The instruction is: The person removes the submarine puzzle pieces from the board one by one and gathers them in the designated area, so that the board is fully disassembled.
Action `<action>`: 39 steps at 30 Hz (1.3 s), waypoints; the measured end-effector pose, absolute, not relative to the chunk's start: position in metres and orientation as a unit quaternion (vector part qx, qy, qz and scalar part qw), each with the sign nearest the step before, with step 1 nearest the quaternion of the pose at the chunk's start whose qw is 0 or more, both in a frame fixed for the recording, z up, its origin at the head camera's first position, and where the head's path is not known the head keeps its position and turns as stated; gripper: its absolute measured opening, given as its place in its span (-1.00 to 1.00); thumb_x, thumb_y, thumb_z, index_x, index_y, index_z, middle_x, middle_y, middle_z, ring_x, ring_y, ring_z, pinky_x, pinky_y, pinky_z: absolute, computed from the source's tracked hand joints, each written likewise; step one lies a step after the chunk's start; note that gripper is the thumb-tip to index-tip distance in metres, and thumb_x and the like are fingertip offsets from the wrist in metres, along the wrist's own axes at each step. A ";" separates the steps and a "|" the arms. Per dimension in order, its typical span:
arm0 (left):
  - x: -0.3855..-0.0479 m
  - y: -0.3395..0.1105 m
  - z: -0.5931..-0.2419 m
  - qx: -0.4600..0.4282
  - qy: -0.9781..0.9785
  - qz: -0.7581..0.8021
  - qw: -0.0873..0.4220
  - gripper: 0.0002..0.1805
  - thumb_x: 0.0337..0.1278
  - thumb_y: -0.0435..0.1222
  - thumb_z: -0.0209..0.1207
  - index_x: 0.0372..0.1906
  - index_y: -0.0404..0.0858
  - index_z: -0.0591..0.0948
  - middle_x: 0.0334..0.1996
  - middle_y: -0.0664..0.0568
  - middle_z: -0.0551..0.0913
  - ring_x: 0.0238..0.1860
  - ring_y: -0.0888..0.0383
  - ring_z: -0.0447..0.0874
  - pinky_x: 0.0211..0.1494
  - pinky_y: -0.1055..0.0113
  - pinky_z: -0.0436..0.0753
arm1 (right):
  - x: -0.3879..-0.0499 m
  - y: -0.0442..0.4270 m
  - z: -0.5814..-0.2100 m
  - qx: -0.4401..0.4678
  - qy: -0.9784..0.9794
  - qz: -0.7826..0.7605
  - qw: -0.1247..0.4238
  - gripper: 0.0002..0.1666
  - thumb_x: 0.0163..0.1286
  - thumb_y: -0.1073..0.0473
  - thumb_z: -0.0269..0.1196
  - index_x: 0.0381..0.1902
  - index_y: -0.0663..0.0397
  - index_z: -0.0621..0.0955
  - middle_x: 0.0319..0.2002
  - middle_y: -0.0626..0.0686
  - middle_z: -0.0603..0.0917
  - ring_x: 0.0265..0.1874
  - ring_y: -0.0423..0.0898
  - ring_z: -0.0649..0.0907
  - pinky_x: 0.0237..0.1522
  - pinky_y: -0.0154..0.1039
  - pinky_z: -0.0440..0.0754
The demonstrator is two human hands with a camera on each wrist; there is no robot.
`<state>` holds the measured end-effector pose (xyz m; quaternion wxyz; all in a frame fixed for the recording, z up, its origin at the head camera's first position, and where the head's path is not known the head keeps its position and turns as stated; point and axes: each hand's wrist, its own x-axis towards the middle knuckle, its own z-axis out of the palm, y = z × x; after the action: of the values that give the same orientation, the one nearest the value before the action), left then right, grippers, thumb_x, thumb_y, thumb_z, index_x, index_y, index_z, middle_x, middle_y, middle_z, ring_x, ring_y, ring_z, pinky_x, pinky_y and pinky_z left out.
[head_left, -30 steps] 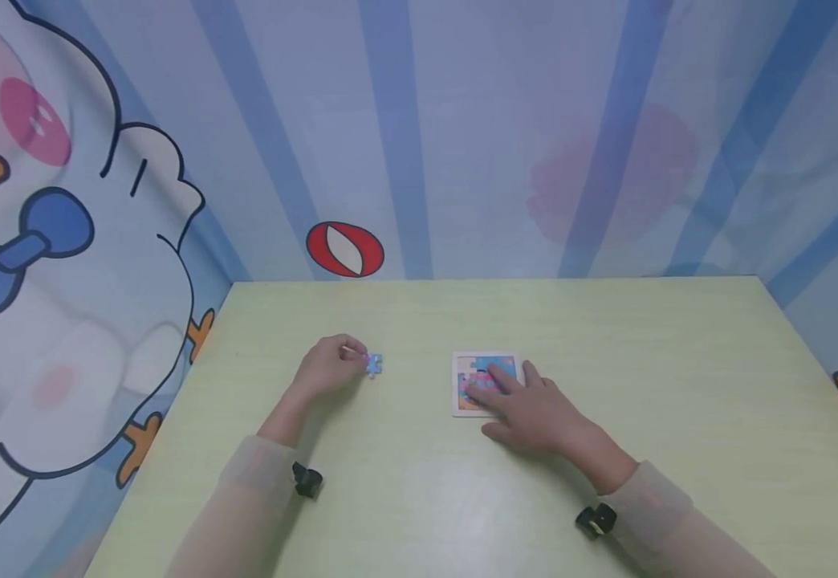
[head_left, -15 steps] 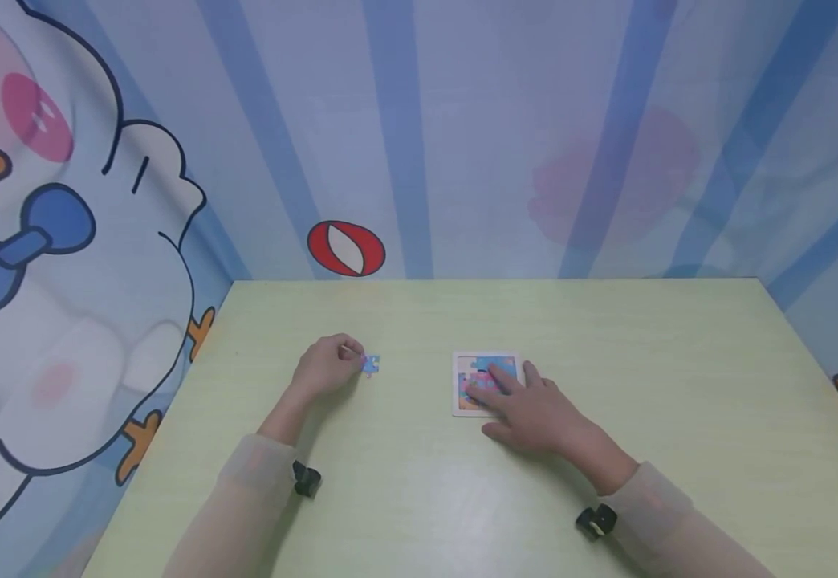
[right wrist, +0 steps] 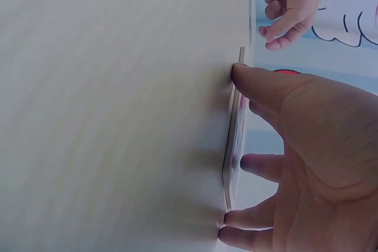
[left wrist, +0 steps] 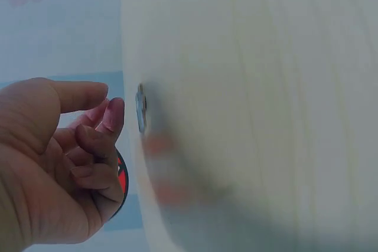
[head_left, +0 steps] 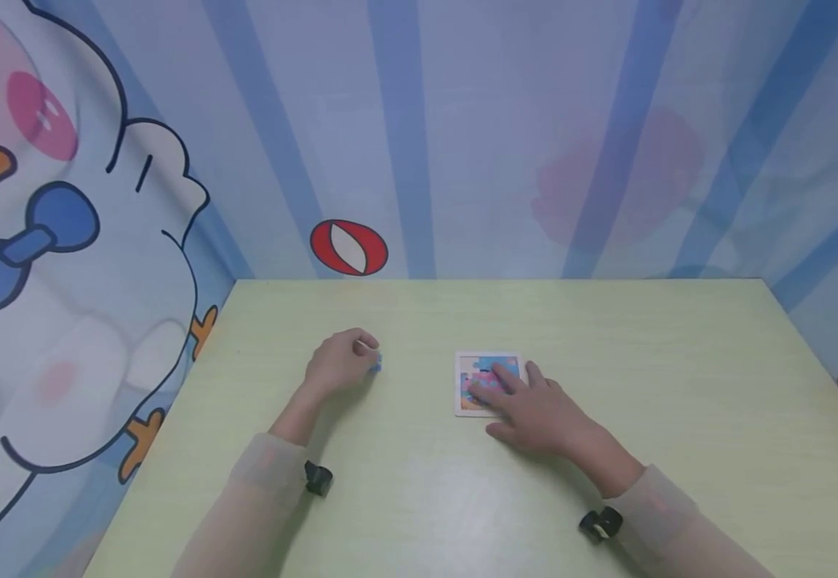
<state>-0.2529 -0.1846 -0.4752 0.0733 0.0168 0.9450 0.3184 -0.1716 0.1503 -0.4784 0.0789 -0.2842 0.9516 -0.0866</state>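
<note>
One small blue jigsaw piece (left wrist: 141,109) now mostly covered — left hand (head_left: 341,359) shifted over it, grasping nothing, piece unplaced | right hand (head_left: 543,411) spread, unclenched, on white-framed square puzzle (head_left: 483,364)

Got a pale yellow-green wood-grain table (head_left: 679,353) under my left hand (head_left: 341,360) and right hand (head_left: 540,413), soft glare (head_left: 419,510) between them, light-blue striped fabric backdrop (head_left: 487,136) past both, plus a big white cartoon bird (head_left: 123,289) in a blue bow (head_left: 65,217) left of my left hand.
</note>
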 end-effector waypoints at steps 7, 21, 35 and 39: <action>-0.252 -0.165 -0.470 0.034 0.940 0.327 0.092 -0.74 0.37 -0.10 0.27 0.03 -0.12 0.70 -0.14 0.02 0.73 -0.16 0.05 0.67 0.01 0.06 0.61 | -0.168 0.157 -0.478 -0.269 0.953 -0.113 0.087 -0.25 0.51 -0.15 0.25 0.59 -0.28 0.35 0.56 0.36 0.21 0.40 0.65 0.21 0.25 0.49 0.32; -0.251 -0.115 -0.468 0.077 0.931 0.339 0.112 -0.74 0.37 -0.04 0.29 -0.01 -0.07 0.70 -0.25 0.10 0.69 -0.43 0.12 0.68 -0.13 0.10 0.59 | -0.169 0.167 -0.481 -0.250 0.956 -0.118 0.102 -0.26 0.53 -0.21 0.21 0.58 -0.24 0.37 0.60 0.23 0.18 0.43 0.66 0.13 0.23 0.61 0.21; -0.252 -0.061 -0.480 0.130 0.934 0.317 0.101 -0.74 0.28 -0.01 0.33 -0.04 -0.03 0.74 -0.31 0.20 0.68 -0.27 0.19 0.62 -0.16 0.20 0.57 | -0.168 0.169 -0.477 -0.255 0.956 -0.109 0.093 -0.27 0.54 -0.19 0.21 0.58 -0.24 0.36 0.60 0.22 0.20 0.40 0.68 0.17 0.19 0.61 0.27; -0.251 -0.051 -0.481 0.131 0.938 0.305 0.099 -0.69 0.20 0.00 0.37 -0.05 -0.06 0.74 -0.36 0.22 0.66 -0.30 0.20 0.60 -0.21 0.22 0.55 | -0.168 0.169 -0.476 -0.257 0.955 -0.113 0.093 -0.26 0.54 -0.20 0.22 0.59 -0.24 0.35 0.60 0.22 0.19 0.40 0.69 0.15 0.19 0.62 0.26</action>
<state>-0.2512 -0.0509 -0.4811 0.0994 0.1308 0.9381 0.3050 -0.1677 0.1694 -0.4761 0.0927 -0.2572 0.9552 -0.1134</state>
